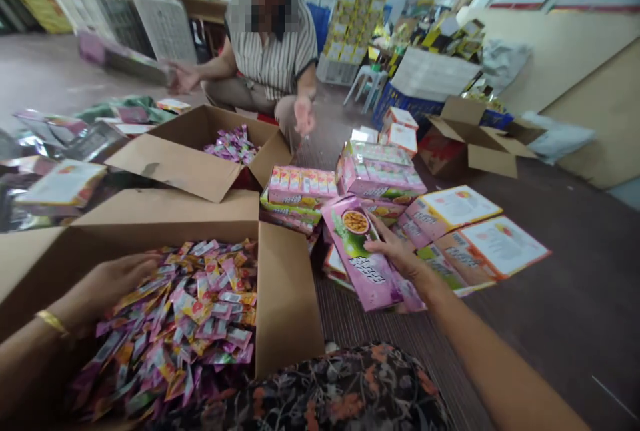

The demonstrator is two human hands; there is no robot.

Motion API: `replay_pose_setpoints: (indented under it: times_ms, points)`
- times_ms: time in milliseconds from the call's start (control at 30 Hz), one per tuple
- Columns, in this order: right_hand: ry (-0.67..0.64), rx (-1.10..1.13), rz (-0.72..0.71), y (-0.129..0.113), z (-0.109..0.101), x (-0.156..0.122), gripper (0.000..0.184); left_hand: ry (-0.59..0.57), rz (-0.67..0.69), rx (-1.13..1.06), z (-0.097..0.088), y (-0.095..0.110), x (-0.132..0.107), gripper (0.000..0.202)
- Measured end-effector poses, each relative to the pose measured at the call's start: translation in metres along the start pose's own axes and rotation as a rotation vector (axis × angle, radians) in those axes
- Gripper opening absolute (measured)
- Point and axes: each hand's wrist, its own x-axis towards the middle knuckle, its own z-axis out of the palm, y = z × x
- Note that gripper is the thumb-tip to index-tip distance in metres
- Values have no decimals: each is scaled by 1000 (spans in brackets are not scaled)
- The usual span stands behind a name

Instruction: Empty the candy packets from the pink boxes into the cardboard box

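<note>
My left hand (pixel 113 281) reaches into a large cardboard box (pixel 287 304) at the lower left and rests on a heap of small pink and yellow sachets (pixel 195 311); its fingertips are buried, a gold bangle is on the wrist. My right hand (pixel 395 248) grips the edge of a pink and green carton (pixel 363 254) that lies tilted on the floor beside the box.
A second open box (pixel 185 154) with sachets stands behind. Stacked pink cartons (pixel 380 174) and flat cartons (pixel 475 231) lie right of it. A person in a striped shirt (pixel 275 51) sits opposite. More boxes (pixel 475 138) stand at the back right.
</note>
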Motion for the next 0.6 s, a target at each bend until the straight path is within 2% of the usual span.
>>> replay_pose_setpoints:
  times_ms: [33, 100, 167, 267, 333, 433, 533, 600]
  points:
    - [-34, 142, 9, -26, 17, -3, 71, -55, -14, -144, 6, 12, -13, 119]
    - [-117, 408, 159, -72, 65, -9, 52, -207, 20, -451, 19, 31, -38, 112]
    - [-229, 607, 279, -104, 126, -15, 56, -294, 69, -759, 33, 43, -59, 100]
    - [-433, 760, 299, -122, 214, -25, 63, -355, 18, -1172, 45, 47, -80, 88]
    - [-517, 770, 239, -122, 255, -35, 63, -406, -113, -1370, 44, 42, -88, 88]
    - [-544, 800, 183, -118, 286, -51, 68, -481, -299, -1514, 32, 33, -100, 83]
    - [-545, 823, 209, -118, 299, -57, 85, -524, -375, -1591, 16, 31, -111, 74]
    - [-570, 829, 220, -118, 305, -55, 96, -556, -402, -1622, 7, 34, -116, 77]
